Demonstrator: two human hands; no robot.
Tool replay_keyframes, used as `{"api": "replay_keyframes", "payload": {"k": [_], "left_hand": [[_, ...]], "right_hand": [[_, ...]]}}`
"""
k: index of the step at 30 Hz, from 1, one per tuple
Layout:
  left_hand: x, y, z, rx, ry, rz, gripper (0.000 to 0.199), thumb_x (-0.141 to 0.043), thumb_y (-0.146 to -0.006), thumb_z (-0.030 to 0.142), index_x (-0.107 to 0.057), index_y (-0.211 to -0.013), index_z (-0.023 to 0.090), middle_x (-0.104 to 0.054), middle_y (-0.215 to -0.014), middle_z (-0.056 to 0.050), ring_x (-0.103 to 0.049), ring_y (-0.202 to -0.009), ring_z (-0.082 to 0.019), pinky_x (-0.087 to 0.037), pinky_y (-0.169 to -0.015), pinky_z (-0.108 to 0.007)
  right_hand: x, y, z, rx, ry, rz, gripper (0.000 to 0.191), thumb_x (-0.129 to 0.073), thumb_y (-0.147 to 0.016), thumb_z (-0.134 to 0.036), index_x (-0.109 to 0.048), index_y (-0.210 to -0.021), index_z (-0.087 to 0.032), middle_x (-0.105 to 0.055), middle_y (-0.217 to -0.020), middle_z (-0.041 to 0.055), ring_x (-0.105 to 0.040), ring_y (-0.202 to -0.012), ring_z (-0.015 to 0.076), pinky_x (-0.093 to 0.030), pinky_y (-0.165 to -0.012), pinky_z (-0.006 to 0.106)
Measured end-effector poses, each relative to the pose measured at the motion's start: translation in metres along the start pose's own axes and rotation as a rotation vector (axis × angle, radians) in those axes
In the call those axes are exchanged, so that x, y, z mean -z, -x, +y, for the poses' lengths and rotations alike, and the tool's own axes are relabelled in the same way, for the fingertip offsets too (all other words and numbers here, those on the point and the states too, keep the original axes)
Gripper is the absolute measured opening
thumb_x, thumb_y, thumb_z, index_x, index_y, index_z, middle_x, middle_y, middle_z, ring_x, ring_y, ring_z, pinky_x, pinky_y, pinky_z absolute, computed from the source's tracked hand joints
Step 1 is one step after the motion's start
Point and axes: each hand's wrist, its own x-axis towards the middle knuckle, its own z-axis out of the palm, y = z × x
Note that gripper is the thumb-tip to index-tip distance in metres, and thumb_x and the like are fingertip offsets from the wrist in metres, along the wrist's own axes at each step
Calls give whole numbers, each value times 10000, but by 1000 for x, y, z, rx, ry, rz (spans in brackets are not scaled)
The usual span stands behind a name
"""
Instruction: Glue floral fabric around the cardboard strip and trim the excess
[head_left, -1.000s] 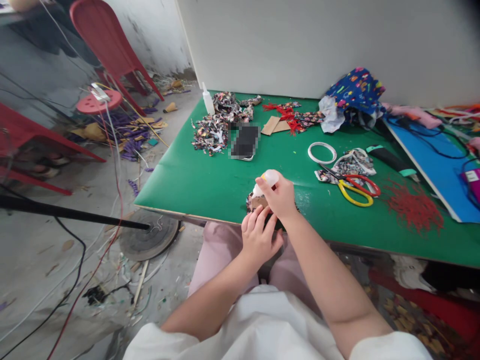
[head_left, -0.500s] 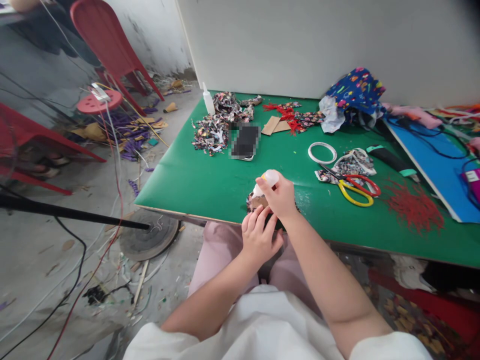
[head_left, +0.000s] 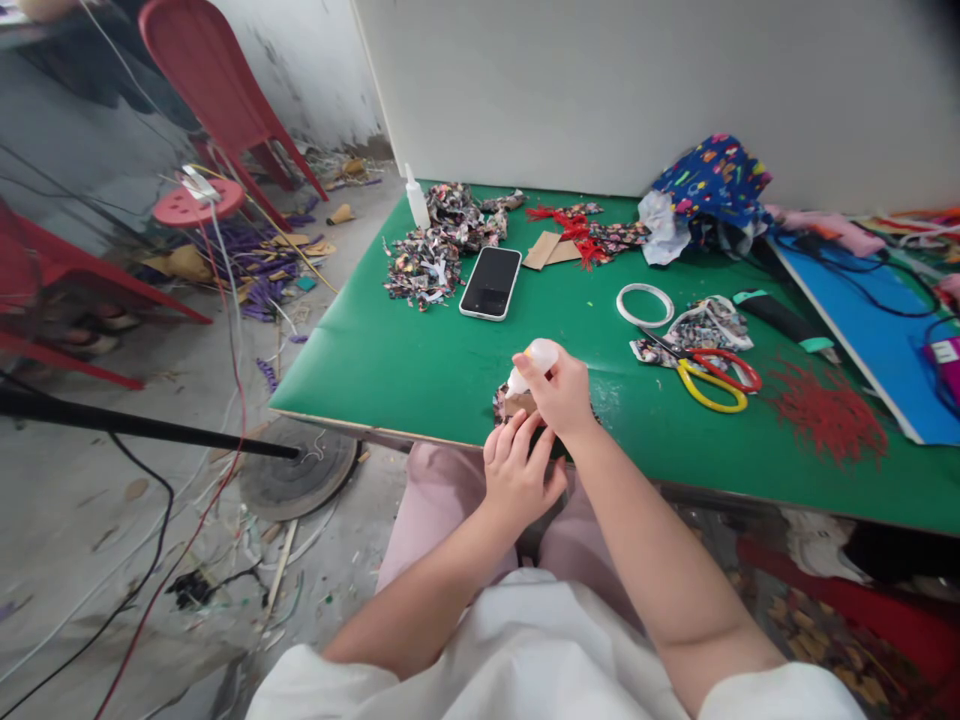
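Note:
My right hand is closed around a small white squeeze bottle, tipped so that its narrow end points down and left. Just beneath that end lies a brown cardboard piece with dark patterned fabric around it, at the front edge of the green table. My left hand rests with fingers outstretched over the near side of this piece, its fingertips touching it. Both hands hide much of the fabric. Whether liquid is leaving the bottle cannot be seen.
A phone, fabric scraps and another white bottle lie or stand toward the back left. Rightward are a white ring, scissors, red threads and a blue board. A black pole crosses at left.
Both hands and the bottle stay almost where they were. No other object has visibly moved.

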Motion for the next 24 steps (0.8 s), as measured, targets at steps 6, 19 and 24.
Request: {"api": "replay_keyframes", "payload": {"k": [6,19,24], "left_hand": [[-1,1,-1,1,2,-4,371,-541,-733,297,-594,-1080,180,-598,-1138,-110,-489,-1123,-259,-312,-960,-406],[0,1,0,1,1,-5,381,-542,-734,297,-589,-1093,180,-600,-1129,-110,-487,-1121,-261,-315,-956,-408],[-1,1,-1,4,-1,-7,385,-538,-737,300,-586,-1101,188,-602,-1124,-105,-489,-1120,-257,-312,-963,-402]], "right_hand": [[0,0,-1,-2,-9,4,363,-505,-765,-535,-495,-646,-193,-485,-528,-41,-427,-482,85,-331,-506,220],[0,-1,1,-16,-23,-11,362,-504,-762,-539,-504,-648,-196,-493,-535,-37,-428,-488,90,-337,-507,226],[0,-1,1,-20,-20,-2,362,-504,-764,-536,-504,-648,-194,-488,-532,-38,-425,-488,89,-337,-512,227]]}}
